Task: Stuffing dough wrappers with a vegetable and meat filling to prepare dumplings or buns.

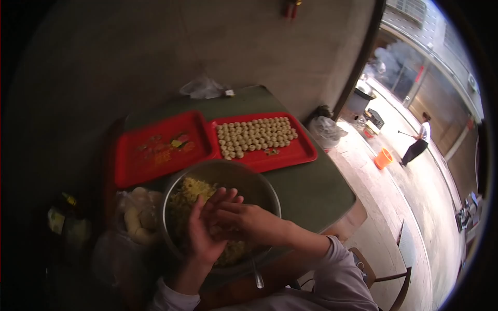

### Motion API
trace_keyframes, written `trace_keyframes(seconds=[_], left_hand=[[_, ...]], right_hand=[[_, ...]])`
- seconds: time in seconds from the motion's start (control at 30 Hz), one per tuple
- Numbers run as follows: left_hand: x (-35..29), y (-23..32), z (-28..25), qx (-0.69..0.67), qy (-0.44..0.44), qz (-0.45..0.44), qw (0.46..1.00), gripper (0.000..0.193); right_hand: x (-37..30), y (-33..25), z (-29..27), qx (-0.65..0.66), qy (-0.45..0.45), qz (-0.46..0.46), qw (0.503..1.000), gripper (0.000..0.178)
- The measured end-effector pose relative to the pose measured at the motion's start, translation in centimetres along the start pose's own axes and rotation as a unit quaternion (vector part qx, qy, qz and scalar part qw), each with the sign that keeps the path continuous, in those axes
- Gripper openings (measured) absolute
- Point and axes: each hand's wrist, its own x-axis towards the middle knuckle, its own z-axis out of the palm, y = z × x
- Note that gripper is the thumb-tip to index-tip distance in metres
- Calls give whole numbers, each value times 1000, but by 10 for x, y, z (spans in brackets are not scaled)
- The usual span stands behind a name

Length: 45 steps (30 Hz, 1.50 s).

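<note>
My left hand (205, 236) is raised over a large metal bowl (276, 199), its fingers stretched upward. Across its palm comes my right hand (251, 223), fingers extended and lightly bent. The two hands meet or nearly meet; whether anything lies between the palms is hidden. Inside the bowl is a crumbly yellow mixture (193, 191), partly covered by my hands. A metal spoon handle (258, 277) sticks out over the bowl's near rim. Behind the bowl, a red tray (303, 150) carries rows of small pale balls (254, 136).
A second red tray (127, 171), with scraps on it, overlaps the first on the left. Beside the bowl sits a plastic bag of pale, rounded items (137, 220). Another clear bag (202, 88) lies at the table's far edge. Outside, a person (419, 142) stands near an orange bucket (383, 158).
</note>
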Motion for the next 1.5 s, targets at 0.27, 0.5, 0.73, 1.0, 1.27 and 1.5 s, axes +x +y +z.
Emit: trace_keyframes(seconds=[0.27,0.5,0.73,1.0,1.27,1.5], left_hand=[[2,2,2,-12,16,-11,1000,50],[2,3,0,-21,29,-10,999,50],[6,2,-5,-27,-14,12,999,51],[2,13,-2,-59,-39,22,997,49],[-2,14,6,-56,-12,36,998,47],[-1,16,9,-42,5,33,999,47]], right_hand=[[3,15,-2,36,-36,-24,998,30],[3,16,-2,63,-44,-14,997,29],[4,17,3,14,-20,-46,999,27],[2,41,-40,204,111,56,971,19],[3,208,-36,-58,204,205,955,14],[5,251,-16,-116,220,179,952,17]])
